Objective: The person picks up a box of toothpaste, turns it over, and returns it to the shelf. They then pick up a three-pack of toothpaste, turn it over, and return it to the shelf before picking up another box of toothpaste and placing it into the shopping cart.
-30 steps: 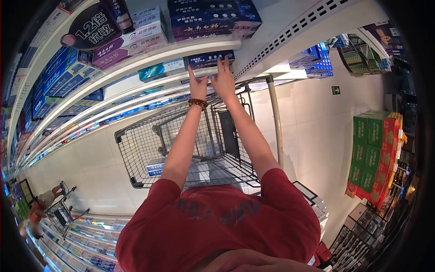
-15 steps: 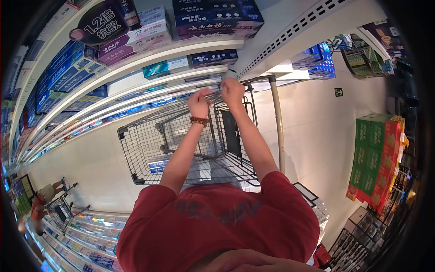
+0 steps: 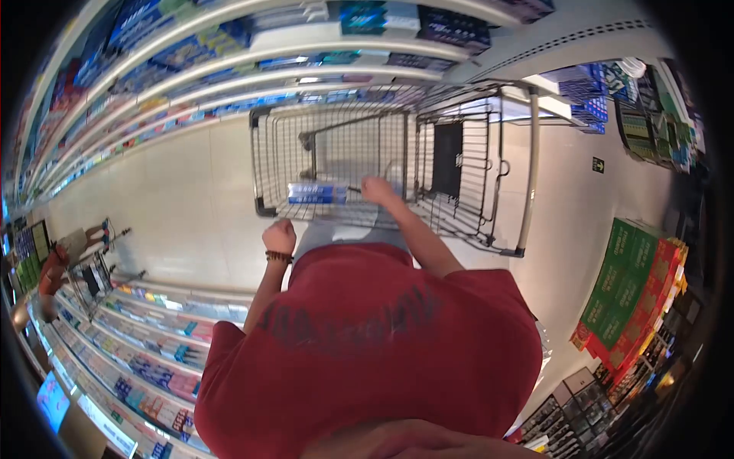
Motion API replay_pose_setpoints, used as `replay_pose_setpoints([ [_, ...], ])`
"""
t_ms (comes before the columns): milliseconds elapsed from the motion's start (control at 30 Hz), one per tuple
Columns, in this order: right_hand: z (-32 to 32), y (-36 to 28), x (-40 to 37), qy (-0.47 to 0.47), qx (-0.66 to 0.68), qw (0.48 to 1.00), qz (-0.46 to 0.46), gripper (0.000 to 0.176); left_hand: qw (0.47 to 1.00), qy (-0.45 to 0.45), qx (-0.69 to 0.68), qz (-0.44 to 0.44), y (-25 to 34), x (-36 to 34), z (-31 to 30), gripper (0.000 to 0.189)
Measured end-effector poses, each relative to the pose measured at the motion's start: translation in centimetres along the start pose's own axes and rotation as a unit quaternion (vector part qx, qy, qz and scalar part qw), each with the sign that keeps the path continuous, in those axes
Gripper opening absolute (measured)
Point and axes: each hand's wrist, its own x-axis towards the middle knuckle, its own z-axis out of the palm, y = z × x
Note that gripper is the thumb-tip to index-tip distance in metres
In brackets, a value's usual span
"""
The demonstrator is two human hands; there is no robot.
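A wire shopping cart (image 3: 359, 138) stands in front of me, and a blue-and-white pack of boxes (image 3: 317, 193) lies in it toward my side. My right hand (image 3: 375, 190) is closed above the cart, just right of the pack. A short dark stick-like piece shows at its fingertips, too blurred to name. Outside the cart's near edge, my left hand (image 3: 280, 236) is curled into a fist. Whatever it may hold is hidden. A beaded bracelet (image 3: 278, 257) circles that wrist.
Shelves of boxed goods (image 3: 367, 19) run along the far side of the cart. Lower left, another shelf row (image 3: 153, 375) and a person (image 3: 57, 268) with a cart (image 3: 95, 275). Stacked green and red cartons (image 3: 623, 287) stand at the right.
My hands have come down from in front of the shelf and moved apart, the left toward my body, the right over the cart. The view has shifted, so the cart sits higher.
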Motion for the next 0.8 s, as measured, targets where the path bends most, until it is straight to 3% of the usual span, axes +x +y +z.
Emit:
replay_pose_setpoints([
  [133, 4.3, -8.5, 3.5, 0.001, -0.043, 0.999, -0.001, 0.069, 0.987, 0.074, -0.093, -0.110, -8.5, -5.3, -3.8, 0.011],
  [200, 6.8, -11.3, 5.7, -0.054, -0.062, 0.997, -0.014, 0.084, 0.978, 0.097, -0.100, -0.158, -12.3, -8.9, -4.7, 0.012],
  [367, 12.2, -12.0, 9.2, -0.149, -0.071, 0.985, 0.046, 0.116, 0.956, -0.003, -0.084, -0.282, -20.2, -18.4, -6.9, 0.016],
  [567, 9.9, -12.5, 9.1, -0.053, -0.143, 0.988, -0.010, 0.115, 0.942, -0.060, -0.088, -0.320, -24.0, -23.2, -5.9, 0.017],
  [633, 8.3, -12.3, 11.0, -0.043, -0.154, 0.987, -0.011, 0.110, 0.946, -0.079, -0.098, -0.300, -23.8, -22.1, -5.3, 0.017],
  [733, 5.3, -13.2, 12.7, -0.100, -0.162, 0.982, 0.001, 0.101, 0.957, -0.105, -0.112, -0.246, -22.7, -19.2, -5.6, 0.016],
  [800, 2.8, -13.9, 10.7, 0.003, -0.110, 0.994, 0.011, 0.094, 0.971, -0.077, -0.149, -0.169, -21.8, -16.0, -6.7, 0.017],
])
